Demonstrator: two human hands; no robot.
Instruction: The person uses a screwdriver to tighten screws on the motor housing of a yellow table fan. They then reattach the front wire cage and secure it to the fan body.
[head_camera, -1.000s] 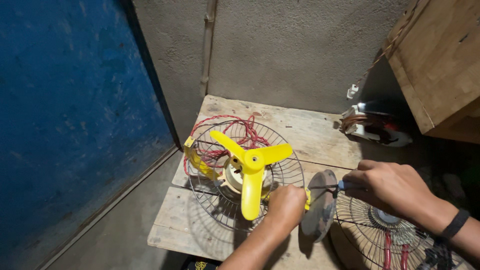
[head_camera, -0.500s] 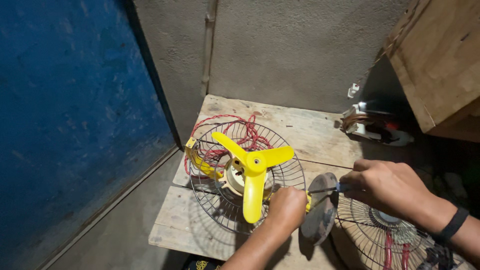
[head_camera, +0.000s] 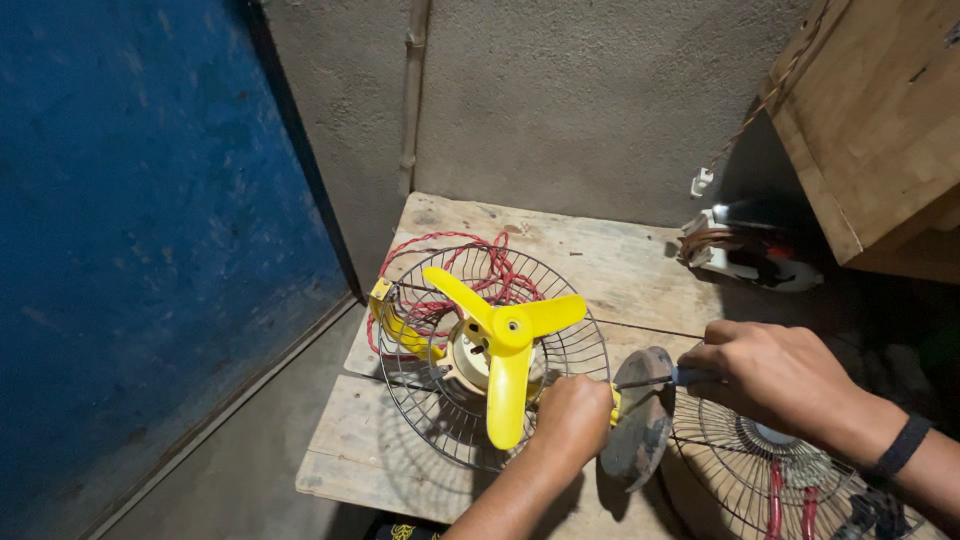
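Your left hand (head_camera: 572, 415) is closed around the near rim of the wire fan guard (head_camera: 440, 440), which sits on the wooden counter (head_camera: 600, 260) with its yellow blade (head_camera: 505, 345) facing up. Just right of the guard, your right hand (head_camera: 775, 375) grips a screwdriver (head_camera: 650, 380), tip at the rim. If the tip slips, it could jab your left fingers.

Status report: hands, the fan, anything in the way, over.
Left hand grips fan guard rim. Right hand holds screwdriver at the rim. Yellow blade mounted. Grey disc and second guard crowd the right.
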